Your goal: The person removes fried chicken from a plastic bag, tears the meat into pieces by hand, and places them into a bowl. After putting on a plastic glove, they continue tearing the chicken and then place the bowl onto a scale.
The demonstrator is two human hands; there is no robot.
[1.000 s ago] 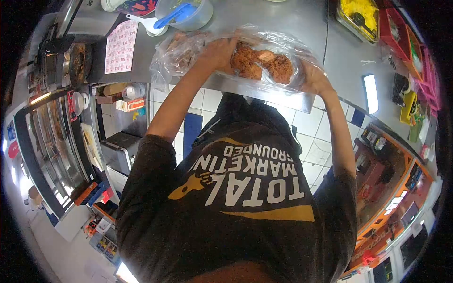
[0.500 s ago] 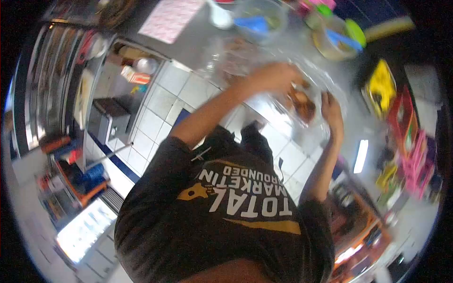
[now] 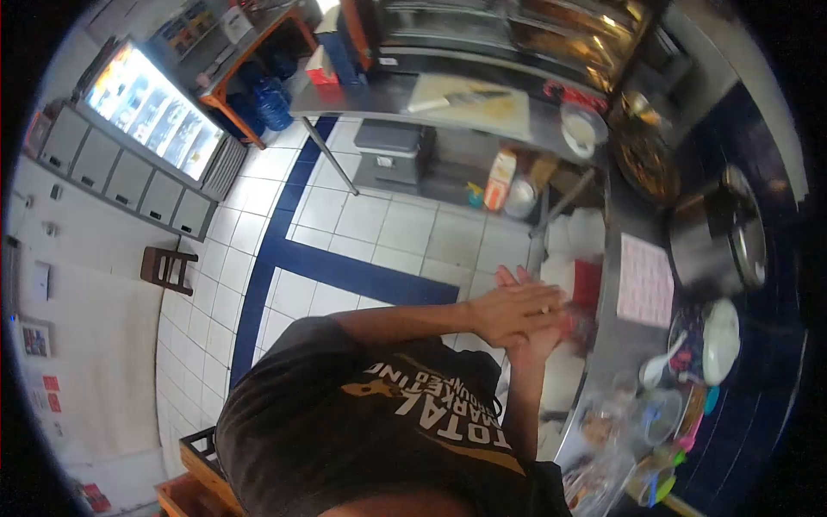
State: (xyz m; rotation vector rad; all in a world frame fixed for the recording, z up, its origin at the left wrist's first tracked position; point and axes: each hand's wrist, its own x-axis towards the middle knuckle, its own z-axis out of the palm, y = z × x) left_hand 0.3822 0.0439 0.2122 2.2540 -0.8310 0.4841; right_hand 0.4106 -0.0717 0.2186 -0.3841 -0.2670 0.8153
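Note:
My left hand (image 3: 515, 314) lies across my right hand (image 3: 536, 346), palm against palm, over the aisle beside the counter. The fingers of both are stretched out, and I see nothing held between them. What lies against the palms is hidden. A clear plastic bag (image 3: 594, 482) with brown food pieces rests on the metal counter (image 3: 606, 345) below and to the right of my hands. Close by are a clear bowl (image 3: 659, 414) and a white spoon (image 3: 662, 364). Beyond my fingertips a red box-like thing (image 3: 587, 284) shows below the counter edge.
Ahead is a metal table with a cutting board (image 3: 491, 112), a knife (image 3: 478, 97) and a white bowl (image 3: 582, 129). A large metal pot (image 3: 719, 241) stands on the right. A grey cooler (image 3: 392, 148) sits on the lower shelf. A lit drinks fridge (image 3: 155, 112) is at far left.
Both hands have left the plastic bag of brown food and come together, palm to palm. The view has turned left, so the counter now runs down the right side.

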